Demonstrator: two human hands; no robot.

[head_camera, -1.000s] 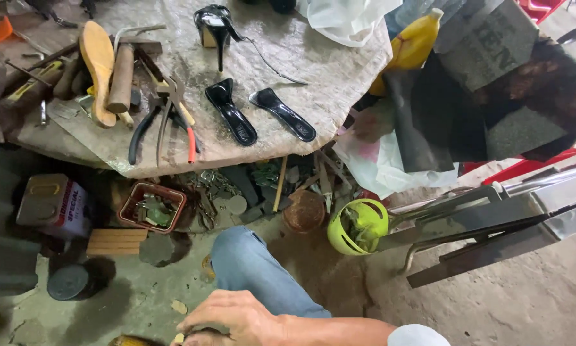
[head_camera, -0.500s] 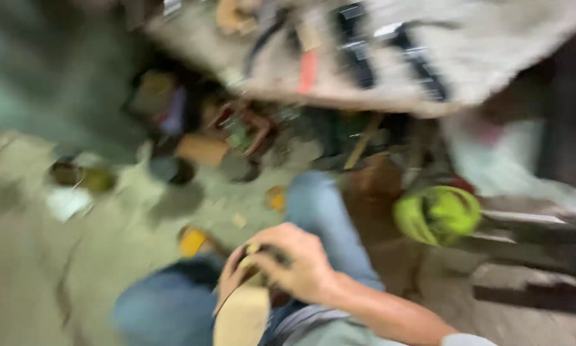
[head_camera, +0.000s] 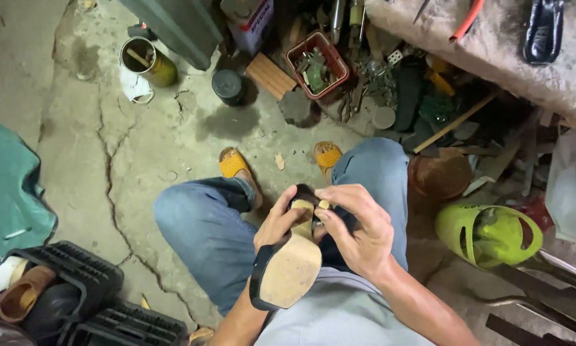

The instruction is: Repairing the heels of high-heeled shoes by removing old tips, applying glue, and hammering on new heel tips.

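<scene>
I sit with my knees apart above a cracked concrete floor. Both hands hold a black high-heeled shoe (head_camera: 288,269) turned sole up, its tan sole facing me. My left hand (head_camera: 276,225) grips the shoe from the left side near the arch. My right hand (head_camera: 358,227) closes over the heel end from the right, fingertips on the small tan heel tip (head_camera: 323,205). The shoe rests over my lap between my jeans-clad legs (head_camera: 201,230).
A worktable edge (head_camera: 493,51) with a black shoe (head_camera: 543,29) on it lies top right; clutter, a red basket (head_camera: 317,64) and a wooden block (head_camera: 270,75) sit beneath. A yellow can (head_camera: 148,62), dark tin (head_camera: 227,86), green jug (head_camera: 490,234), black crates (head_camera: 76,282).
The view swung down from the tabletop to my lap. My right hand, earlier low by my knee, now holds a shoe sole-up together with my left hand.
</scene>
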